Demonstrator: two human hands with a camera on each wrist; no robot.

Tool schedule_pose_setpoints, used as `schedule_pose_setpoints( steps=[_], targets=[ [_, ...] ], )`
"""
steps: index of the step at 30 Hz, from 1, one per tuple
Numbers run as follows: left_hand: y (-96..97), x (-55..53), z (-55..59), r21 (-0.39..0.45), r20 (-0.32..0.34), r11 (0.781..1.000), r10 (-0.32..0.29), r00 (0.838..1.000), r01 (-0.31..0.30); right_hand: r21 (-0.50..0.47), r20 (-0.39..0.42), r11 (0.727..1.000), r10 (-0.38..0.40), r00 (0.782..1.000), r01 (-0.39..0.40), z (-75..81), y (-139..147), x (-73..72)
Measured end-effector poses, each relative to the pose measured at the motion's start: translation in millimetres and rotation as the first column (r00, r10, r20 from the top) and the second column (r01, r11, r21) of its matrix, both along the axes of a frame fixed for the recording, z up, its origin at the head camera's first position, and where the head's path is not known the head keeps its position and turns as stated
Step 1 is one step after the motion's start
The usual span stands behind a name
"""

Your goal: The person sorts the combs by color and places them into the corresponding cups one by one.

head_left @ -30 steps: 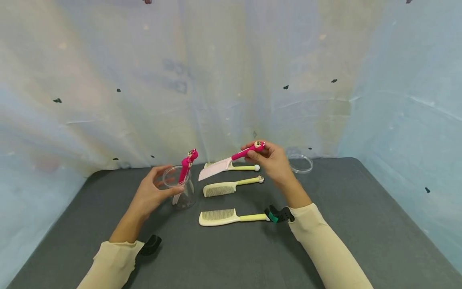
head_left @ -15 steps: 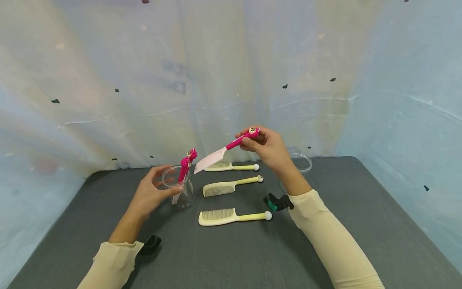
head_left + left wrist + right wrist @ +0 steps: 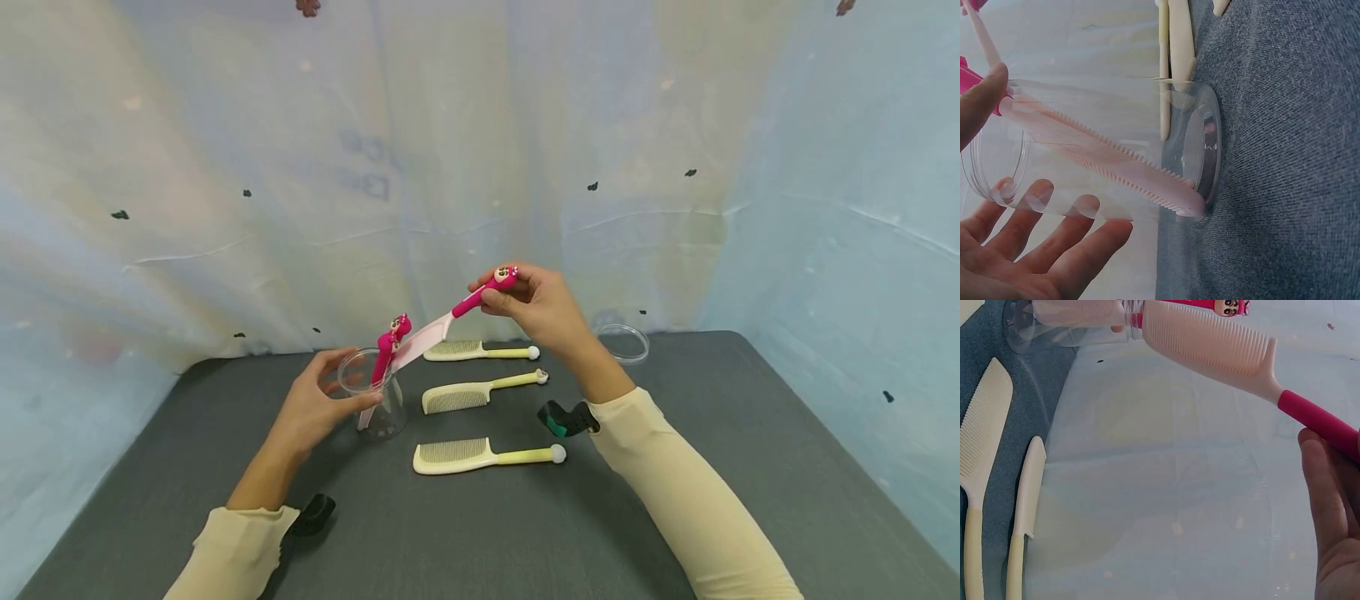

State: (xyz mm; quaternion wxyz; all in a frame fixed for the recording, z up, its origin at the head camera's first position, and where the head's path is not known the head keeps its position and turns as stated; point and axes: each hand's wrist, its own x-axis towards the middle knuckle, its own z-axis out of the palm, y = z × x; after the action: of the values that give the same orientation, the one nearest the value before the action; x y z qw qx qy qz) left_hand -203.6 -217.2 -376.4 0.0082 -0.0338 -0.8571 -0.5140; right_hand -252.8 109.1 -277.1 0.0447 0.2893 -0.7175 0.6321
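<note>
The person's left hand (image 3: 315,407) is wrapped partway round a clear jar (image 3: 393,413), thumb on one side and curled fingers on the other; that grip is as wide as the jar and has hold of it. The jar stands upright on the dark grey tabletop (image 3: 480,542), nearer the far edge and on the left-edge side of three yellow combs. Two pink combs (image 3: 382,360) lean inside it, toothed ends down, their magenta handles and figured heads jutting above the rim toward the right edge.

The right hand (image 3: 538,307) is raised above the tabletop, its grip closed to a pinch on the magenta handle of another pink comb (image 3: 426,340), close to the figured end. This comb slants down toward the jar, pale tip lowest, beside the two handles at the mouth. Whether the tip touches the rim or reaches inside cannot be told.

The yellow combs lie roughly parallel to the far edge, handles toward the right edge: a far comb (image 3: 454,351) close to the far edge, a middle comb (image 3: 456,397), and a near comb (image 3: 453,457) ending in a white ball. A clear round lid (image 3: 626,343) lies by the far edge, toward the far right corner, partly behind the right arm. A pale sheet (image 3: 465,150) hangs behind the tabletop. Both wrists carry black bands (image 3: 313,515) at cream sleeves (image 3: 238,546).
</note>
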Motion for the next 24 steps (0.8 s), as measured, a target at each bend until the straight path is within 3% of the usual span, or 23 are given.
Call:
schedule_pose_setpoints(
  steps=[7,17,24],
  targets=[
    [-0.3,-1.3,-0.5,0.0,-0.006,1.0,0.005,1.0,-0.005,0.007,0.012,1.0,0.012,1.0,-0.012,7.5,-6,-3.5],
    [0.3,-2.6,-0.3,0.005,0.003,1.0,0.01,1.0,-0.01,0.027,-0.04,0.999,0.033,0.999,-0.032,14.3,-15,-5.1],
    [0.5,-4.0,-0.5,0.0,-0.001,1.0,0.014,1.0,-0.014,0.001,-0.003,0.999,0.044,0.999,-0.044,16.0,-17,-7.6]
  ],
)
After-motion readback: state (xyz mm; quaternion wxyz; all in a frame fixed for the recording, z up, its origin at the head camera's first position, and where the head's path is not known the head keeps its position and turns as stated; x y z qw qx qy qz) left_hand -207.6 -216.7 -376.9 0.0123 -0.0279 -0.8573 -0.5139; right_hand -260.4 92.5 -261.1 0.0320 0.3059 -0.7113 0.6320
